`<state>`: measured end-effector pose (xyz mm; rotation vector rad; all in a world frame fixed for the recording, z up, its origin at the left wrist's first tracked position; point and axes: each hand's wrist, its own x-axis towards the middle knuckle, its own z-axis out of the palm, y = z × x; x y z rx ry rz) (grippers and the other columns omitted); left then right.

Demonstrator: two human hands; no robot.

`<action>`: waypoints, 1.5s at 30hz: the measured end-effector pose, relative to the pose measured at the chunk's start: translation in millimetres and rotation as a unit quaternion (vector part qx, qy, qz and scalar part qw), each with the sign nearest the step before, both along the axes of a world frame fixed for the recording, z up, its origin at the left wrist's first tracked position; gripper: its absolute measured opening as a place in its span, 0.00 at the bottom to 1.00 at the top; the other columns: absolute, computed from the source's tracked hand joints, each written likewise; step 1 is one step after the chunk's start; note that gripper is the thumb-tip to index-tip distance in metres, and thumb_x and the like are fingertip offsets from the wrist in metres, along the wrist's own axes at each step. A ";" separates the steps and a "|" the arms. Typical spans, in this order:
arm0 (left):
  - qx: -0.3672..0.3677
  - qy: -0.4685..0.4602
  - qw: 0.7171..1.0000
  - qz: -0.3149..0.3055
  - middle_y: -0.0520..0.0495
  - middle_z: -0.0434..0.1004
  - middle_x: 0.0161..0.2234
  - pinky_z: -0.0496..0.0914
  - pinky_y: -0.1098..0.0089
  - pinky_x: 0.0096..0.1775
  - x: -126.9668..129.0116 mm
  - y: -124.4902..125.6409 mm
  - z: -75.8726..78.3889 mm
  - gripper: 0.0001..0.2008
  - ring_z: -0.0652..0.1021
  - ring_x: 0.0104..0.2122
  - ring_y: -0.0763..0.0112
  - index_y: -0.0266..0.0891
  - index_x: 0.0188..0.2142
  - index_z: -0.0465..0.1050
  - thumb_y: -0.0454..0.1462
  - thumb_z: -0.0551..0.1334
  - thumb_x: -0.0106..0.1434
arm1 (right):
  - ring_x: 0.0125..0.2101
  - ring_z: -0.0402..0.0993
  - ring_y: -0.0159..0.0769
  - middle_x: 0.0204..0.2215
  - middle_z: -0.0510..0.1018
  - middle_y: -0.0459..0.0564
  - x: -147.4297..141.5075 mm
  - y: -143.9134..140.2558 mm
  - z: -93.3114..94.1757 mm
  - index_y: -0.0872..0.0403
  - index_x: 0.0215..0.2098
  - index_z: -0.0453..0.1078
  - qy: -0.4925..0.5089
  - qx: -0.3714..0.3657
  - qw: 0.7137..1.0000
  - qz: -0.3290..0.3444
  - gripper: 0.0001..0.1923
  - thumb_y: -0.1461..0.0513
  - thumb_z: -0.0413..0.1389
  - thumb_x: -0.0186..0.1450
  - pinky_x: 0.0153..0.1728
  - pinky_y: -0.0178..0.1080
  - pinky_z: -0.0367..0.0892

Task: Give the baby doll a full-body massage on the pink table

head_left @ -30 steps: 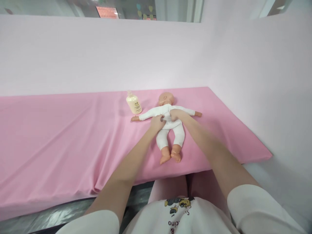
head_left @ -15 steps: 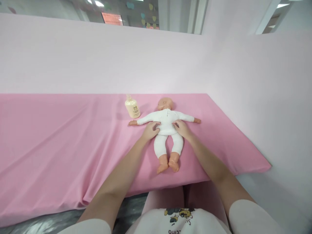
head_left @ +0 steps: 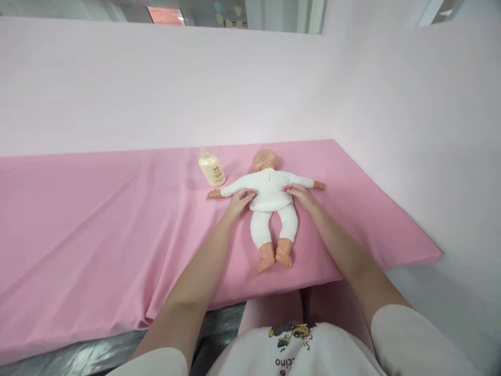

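A baby doll (head_left: 270, 190) in a white top and white trousers lies face down or with its head turned to the left, arms spread, bare feet toward me. My left hand (head_left: 240, 201) rests against the left side of the doll's torso, fingers stretched over the edge of the top. On the opposite side, my right hand (head_left: 300, 196) lies with extended fingers touching the torso just below the arm. Neither hand grips the doll. Beyond the doll's left-hand arm stands a pale yellow pump bottle (head_left: 212, 169) with a printed face.
Pink cloth (head_left: 97, 219) covers the long surface, with folds at its front left. A white wall (head_left: 164, 89) runs behind it, and another wall (head_left: 438, 146) rises on the right. A window (head_left: 274, 15) is at the top.
Both hands have shifted slightly outward, to the sides of the doll's torso, with their fingers straighter. The camera view has tilted slightly. The bottle stays in place.
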<state>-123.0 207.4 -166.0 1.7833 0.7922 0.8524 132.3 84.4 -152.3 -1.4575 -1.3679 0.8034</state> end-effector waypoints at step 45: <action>0.258 0.474 0.839 0.076 0.32 0.79 0.50 0.70 0.59 0.48 62.7 -3.1 42.1 0.21 0.79 0.51 0.50 0.33 0.59 0.69 0.38 0.44 0.76 | 0.51 0.73 0.45 0.51 0.79 0.64 -35.2 57.6 23.4 0.61 0.47 0.77 -0.404 -0.004 0.911 -0.087 0.13 0.66 0.50 0.75 0.58 0.43 0.64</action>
